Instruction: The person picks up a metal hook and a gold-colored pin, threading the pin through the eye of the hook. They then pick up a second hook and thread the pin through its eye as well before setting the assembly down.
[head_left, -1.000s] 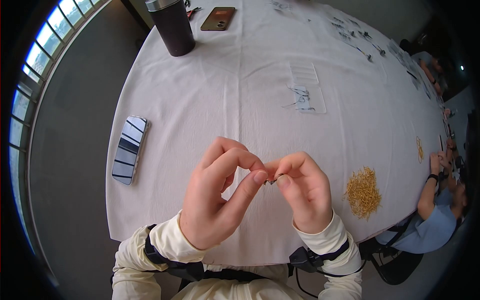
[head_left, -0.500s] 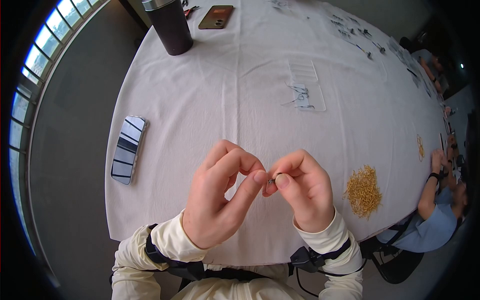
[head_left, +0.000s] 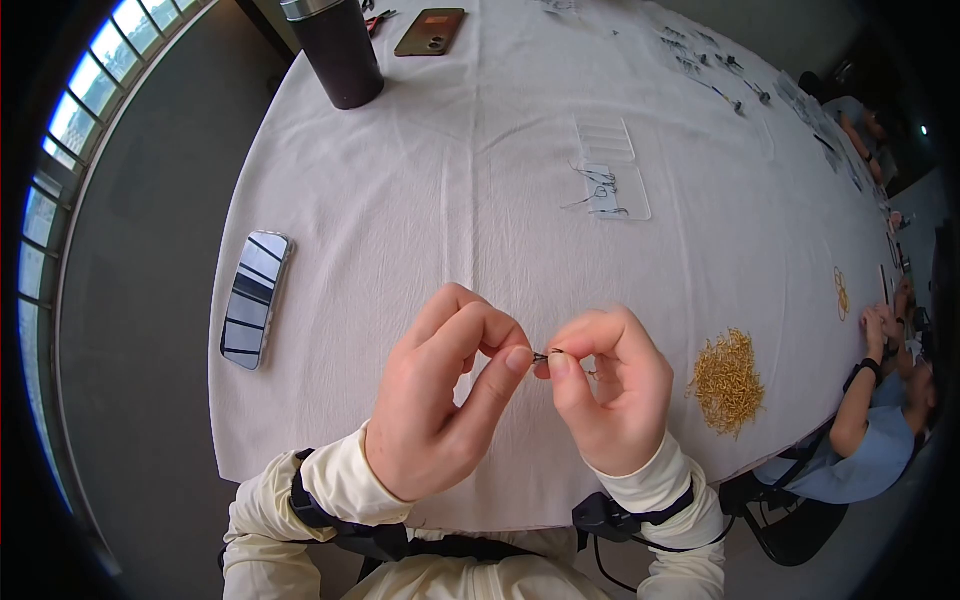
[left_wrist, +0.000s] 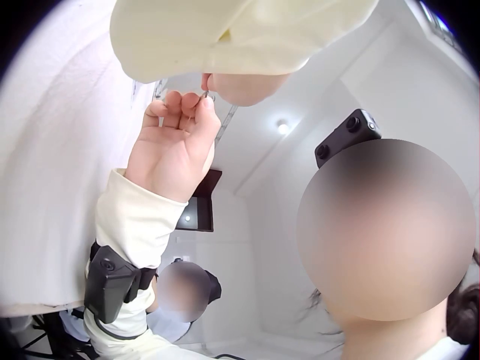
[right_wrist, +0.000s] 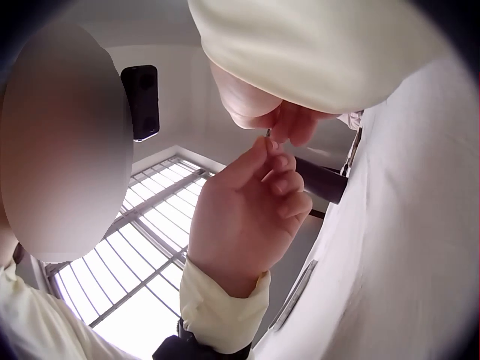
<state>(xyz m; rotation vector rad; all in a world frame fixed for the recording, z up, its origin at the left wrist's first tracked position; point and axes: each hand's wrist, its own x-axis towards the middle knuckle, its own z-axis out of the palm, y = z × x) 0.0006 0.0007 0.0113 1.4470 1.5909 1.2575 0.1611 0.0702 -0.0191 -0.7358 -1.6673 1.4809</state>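
Observation:
A small, thin, dark metal piece [head_left: 541, 357] bridges the fingertips of both hands, over the middle of the near tablecloth. My left hand [head_left: 440, 395] pinches one end between thumb and index finger, its other fingers curled behind. On the other side, my right hand [head_left: 622, 405] pinches the piece with thumb and index finger. The fingertips hide most of it, and I cannot tell its exact kind. The left wrist view shows the right hand [left_wrist: 169, 154] palm-on, thumb up at the fingertips. In the right wrist view the left hand [right_wrist: 244, 214] reaches up to the same meeting point.
Right of the hands lies a heap of small gold-coloured metal pieces [head_left: 727, 384]. A clear plastic case [head_left: 630, 192] with wiry dark pieces [head_left: 603, 188] lies ahead. A phone [head_left: 256, 300] is at left; a dark tumbler [head_left: 340, 60] and another phone [head_left: 430, 32] stand farther off.
The right hand has turned and shifted slightly right, its fingers curling more. The dark piece now lies nearly level between the fingertips. The left hand has barely moved.

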